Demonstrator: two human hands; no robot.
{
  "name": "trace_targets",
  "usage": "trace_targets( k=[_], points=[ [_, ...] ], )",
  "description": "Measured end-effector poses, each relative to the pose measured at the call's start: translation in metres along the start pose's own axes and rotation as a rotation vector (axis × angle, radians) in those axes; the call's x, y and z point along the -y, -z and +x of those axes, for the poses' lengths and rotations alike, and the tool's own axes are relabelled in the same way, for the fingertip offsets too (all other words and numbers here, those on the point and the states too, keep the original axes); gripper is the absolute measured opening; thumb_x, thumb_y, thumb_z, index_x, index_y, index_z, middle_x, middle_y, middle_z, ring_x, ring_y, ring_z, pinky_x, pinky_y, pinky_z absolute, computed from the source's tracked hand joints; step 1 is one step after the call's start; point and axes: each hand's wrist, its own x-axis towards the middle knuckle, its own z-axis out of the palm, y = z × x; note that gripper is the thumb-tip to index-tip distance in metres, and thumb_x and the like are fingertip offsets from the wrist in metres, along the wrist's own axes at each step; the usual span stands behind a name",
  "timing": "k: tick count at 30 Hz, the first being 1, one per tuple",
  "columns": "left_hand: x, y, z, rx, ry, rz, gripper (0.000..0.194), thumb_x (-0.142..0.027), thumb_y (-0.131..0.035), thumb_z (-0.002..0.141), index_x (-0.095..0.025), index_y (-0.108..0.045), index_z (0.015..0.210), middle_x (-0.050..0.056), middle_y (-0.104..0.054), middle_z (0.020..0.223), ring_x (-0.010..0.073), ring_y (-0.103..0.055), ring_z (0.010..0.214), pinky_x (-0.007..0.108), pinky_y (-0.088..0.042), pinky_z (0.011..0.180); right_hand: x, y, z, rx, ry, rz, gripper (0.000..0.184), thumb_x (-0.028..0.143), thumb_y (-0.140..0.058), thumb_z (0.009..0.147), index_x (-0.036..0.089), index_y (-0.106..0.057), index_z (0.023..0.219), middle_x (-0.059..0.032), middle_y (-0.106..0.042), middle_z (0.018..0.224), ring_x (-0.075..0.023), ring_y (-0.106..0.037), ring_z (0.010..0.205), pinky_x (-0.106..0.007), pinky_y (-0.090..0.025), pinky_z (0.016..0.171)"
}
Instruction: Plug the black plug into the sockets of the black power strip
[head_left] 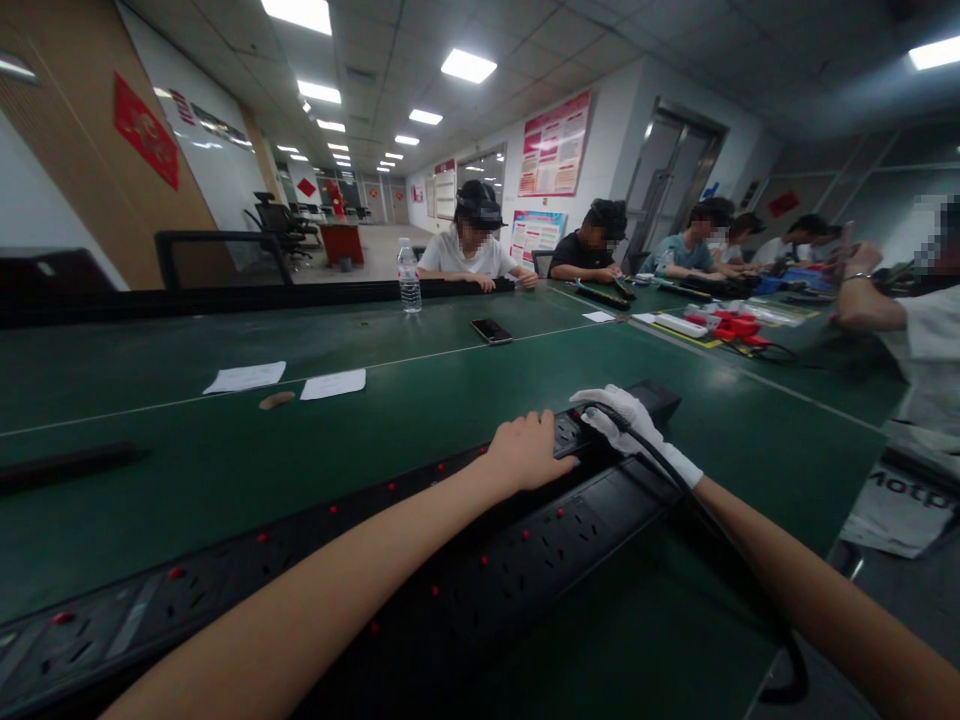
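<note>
Two long black power strips, each with a row of sockets and red indicators, lie side by side and slant across the green table. My bare left hand (529,452) grips the far power strip (300,537), its fingers over the far edge and its thumb along the near side. Close by, my right hand (630,418) in a white glove is closed around a black plug (609,414) at that strip's right-hand sockets; whether its pins are in a socket is hidden. The plug's black cable (694,500) runs down past my right forearm. The near power strip (577,535) lies below both hands.
Beyond the strips are two white papers (247,377), a phone (491,331) and a water bottle (409,277). Red plugs or sockets (731,325) lie toward the right. A person (472,255) sits opposite, with several co-workers along the table; another person (930,340) is close on the right.
</note>
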Motion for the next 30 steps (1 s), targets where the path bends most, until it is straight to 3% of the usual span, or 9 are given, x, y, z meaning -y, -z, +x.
trace_targets(
  k=[5,14,20,23,27,30],
  points=[
    [0.000,0.000,0.000,0.000,-0.003,-0.005,0.066,-0.063,-0.039,0.076,-0.015,-0.036,0.120,0.014,-0.054,0.113,0.0289,-0.055,0.100,0.038,-0.044,0.081,0.001,0.000,0.000,0.000,0.010,0.004,0.025,0.034,-0.044,0.086,0.026,-0.059,0.104,-0.0037,-0.064,0.102,-0.0207,-0.056,0.088,-0.035,-0.041,0.082],
    [0.001,-0.001,0.001,-0.010,-0.016,-0.001,0.065,-0.063,-0.039,0.076,-0.015,-0.037,0.119,0.013,-0.055,0.110,0.0280,-0.056,0.098,0.038,-0.044,0.080,0.002,0.003,0.001,0.014,0.045,0.035,0.023,0.034,-0.045,0.086,0.023,-0.062,0.097,-0.0046,-0.065,0.093,-0.0206,-0.057,0.083,-0.034,-0.044,0.076],
    [0.001,-0.004,0.001,-0.078,-0.034,-0.004,0.062,-0.061,-0.042,0.076,-0.012,-0.042,0.115,0.014,-0.056,0.106,0.0287,-0.056,0.094,0.039,-0.045,0.077,0.002,0.004,0.001,0.012,0.065,0.049,0.023,0.032,-0.045,0.086,0.023,-0.061,0.099,-0.0046,-0.064,0.096,-0.0203,-0.058,0.084,-0.033,-0.044,0.075],
    [-0.004,0.000,-0.002,-0.144,-0.079,0.001,0.060,-0.060,-0.040,0.078,-0.010,-0.046,0.111,0.015,-0.054,0.107,0.0303,-0.052,0.099,0.043,-0.040,0.083,0.003,0.004,0.002,0.003,0.071,0.044,0.023,0.031,-0.046,0.085,0.023,-0.061,0.100,-0.0049,-0.065,0.095,-0.0200,-0.058,0.085,-0.033,-0.045,0.075],
    [-0.015,0.009,-0.006,-0.229,-0.181,-0.011,0.047,-0.052,-0.041,0.083,-0.013,-0.050,0.109,0.012,-0.050,0.115,0.0274,-0.043,0.109,0.041,-0.031,0.094,0.002,0.000,0.003,-0.043,0.066,0.019,0.021,0.030,-0.044,0.085,0.022,-0.062,0.093,-0.0045,-0.066,0.091,-0.0188,-0.058,0.082,-0.032,-0.044,0.077],
    [-0.026,0.010,-0.003,-0.254,-0.175,-0.053,0.033,-0.042,-0.043,0.085,-0.017,-0.056,0.101,0.008,-0.053,0.109,0.0221,-0.044,0.105,0.034,-0.034,0.091,0.001,-0.004,0.002,-0.099,0.046,-0.013,0.020,0.031,-0.045,0.083,0.022,-0.062,0.089,-0.0044,-0.066,0.085,-0.0185,-0.058,0.076,-0.032,-0.044,0.074]
  ],
)
